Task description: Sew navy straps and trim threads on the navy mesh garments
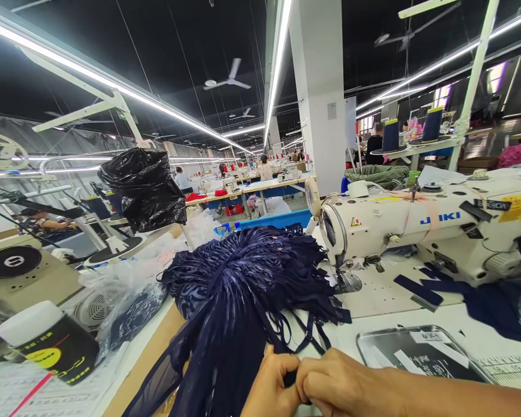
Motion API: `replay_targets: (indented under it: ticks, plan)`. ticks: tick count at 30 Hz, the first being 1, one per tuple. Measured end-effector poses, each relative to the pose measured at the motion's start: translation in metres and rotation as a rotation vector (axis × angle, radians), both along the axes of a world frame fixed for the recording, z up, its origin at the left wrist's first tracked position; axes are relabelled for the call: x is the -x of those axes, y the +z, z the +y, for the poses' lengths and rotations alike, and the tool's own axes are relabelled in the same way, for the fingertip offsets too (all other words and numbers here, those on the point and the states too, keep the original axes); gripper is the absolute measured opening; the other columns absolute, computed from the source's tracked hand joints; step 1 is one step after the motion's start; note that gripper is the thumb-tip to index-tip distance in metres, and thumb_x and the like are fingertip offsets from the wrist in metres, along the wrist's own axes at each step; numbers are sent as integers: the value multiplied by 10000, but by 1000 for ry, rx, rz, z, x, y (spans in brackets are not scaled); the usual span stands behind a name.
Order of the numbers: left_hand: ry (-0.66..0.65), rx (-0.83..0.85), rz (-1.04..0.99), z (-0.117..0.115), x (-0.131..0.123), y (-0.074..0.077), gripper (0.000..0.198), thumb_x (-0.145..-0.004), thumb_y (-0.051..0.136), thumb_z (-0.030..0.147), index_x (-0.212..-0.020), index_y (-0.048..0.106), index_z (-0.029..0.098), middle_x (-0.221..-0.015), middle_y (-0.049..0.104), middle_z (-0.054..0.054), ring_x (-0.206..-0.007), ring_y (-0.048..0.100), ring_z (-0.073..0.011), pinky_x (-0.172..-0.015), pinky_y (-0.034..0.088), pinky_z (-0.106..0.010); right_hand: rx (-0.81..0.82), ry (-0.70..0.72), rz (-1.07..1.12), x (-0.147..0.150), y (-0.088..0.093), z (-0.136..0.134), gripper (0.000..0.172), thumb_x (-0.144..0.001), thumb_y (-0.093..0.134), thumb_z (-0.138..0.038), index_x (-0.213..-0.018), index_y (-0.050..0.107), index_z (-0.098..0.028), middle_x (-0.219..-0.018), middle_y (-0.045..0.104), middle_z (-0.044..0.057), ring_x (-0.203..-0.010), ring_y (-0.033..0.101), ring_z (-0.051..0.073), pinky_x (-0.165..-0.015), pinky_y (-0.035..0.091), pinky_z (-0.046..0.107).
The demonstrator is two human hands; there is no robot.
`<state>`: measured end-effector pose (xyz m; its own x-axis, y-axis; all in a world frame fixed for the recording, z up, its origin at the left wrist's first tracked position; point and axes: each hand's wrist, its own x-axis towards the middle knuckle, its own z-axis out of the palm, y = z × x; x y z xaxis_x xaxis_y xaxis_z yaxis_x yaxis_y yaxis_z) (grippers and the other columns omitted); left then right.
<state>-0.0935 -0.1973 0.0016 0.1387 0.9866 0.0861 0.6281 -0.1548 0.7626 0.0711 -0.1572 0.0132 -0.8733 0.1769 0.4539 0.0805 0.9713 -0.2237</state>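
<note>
Low in the view my left hand (271,382) and my right hand (336,379) meet, knuckles touching. Both are closed with fingers pinched on a narrow piece of navy fabric (290,377), most of which their fingers hide. Just beyond them lies a large heap of navy garments (226,289), gathered at the middle, with sheer panels and thin straps fanning out. Loose navy straps (310,333) trail from the heap toward my hands. To the right stands a white sewing machine (399,223), its needle area close to the heap's right edge.
A metal tray (421,353) with labels lies right of my hands. Navy scraps (481,298) rest beside the machine. On the left are a black-and-white thread cone (47,341), clear plastic bags (130,313) and a black bag (143,188). Other people sit at machines farther back.
</note>
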Motion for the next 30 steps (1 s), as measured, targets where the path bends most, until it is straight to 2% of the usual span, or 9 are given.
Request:
replay_targets:
  ticks: [2,4,7,10,15,18,22,26,30]
  plan:
    - [-64,36,35,1,-2,3,155,-634,506,179,-479,512,172,-499,469,67,-562,475,-122,-901,299,-330,-179,28,-112,-2,0,5,124,-747,441,-59,-712,489,-168,-663,532,-6,-465,357,97,-406,247,227]
    - [-141,65,44,5,-2,7,192,-596,459,118,-430,378,171,-454,355,80,-466,366,-81,-732,364,-251,-402,53,-189,-4,3,14,110,-737,451,-67,-743,528,-145,-671,540,14,-441,346,107,-395,224,254]
    - [-211,113,-51,13,1,17,238,-612,421,105,-440,279,188,-457,249,76,-444,245,-70,-474,270,-191,-614,70,-209,-4,7,28,177,-757,397,-57,-768,559,-129,-642,524,26,-454,383,125,-404,228,270]
    - [-245,156,-81,17,6,29,277,-647,455,128,-444,277,188,-463,229,77,-458,213,-69,-431,198,-198,-684,43,-99,-1,5,31,244,-805,338,-59,-763,567,-133,-602,498,19,-454,382,128,-411,242,266]
    - [-218,250,-86,9,13,30,250,-600,598,204,-427,422,162,-462,330,80,-489,318,-77,-485,268,-187,-740,80,126,-3,3,36,359,-844,257,-5,-655,515,-167,-533,417,-25,-399,296,103,-403,218,242]
    - [-189,298,-190,7,16,23,208,-600,614,226,-454,484,156,-470,408,69,-479,362,-82,-476,280,-188,-678,-80,181,-9,11,47,402,-863,184,-11,-687,527,-123,-607,498,64,-474,390,138,-438,256,265]
    - [-39,226,-416,11,20,15,298,-630,618,367,-463,507,147,-410,438,48,-403,344,-75,-443,271,-199,-532,-33,158,-8,8,44,386,-887,184,-70,-691,507,-150,-575,478,23,-456,361,135,-448,255,264]
    - [53,124,-611,13,19,10,323,-624,660,439,-583,630,120,-447,536,6,-479,451,-110,-535,346,-216,-73,-278,248,3,-3,27,234,-894,300,-174,-756,489,-165,-643,510,7,-519,420,115,-484,299,233]
    - [25,75,-649,11,12,8,334,-639,664,426,-497,620,126,-459,540,-5,-502,453,-116,-565,350,-227,305,-322,302,13,1,18,107,-821,405,-157,-820,510,-174,-659,508,-23,-548,428,96,-509,321,205]
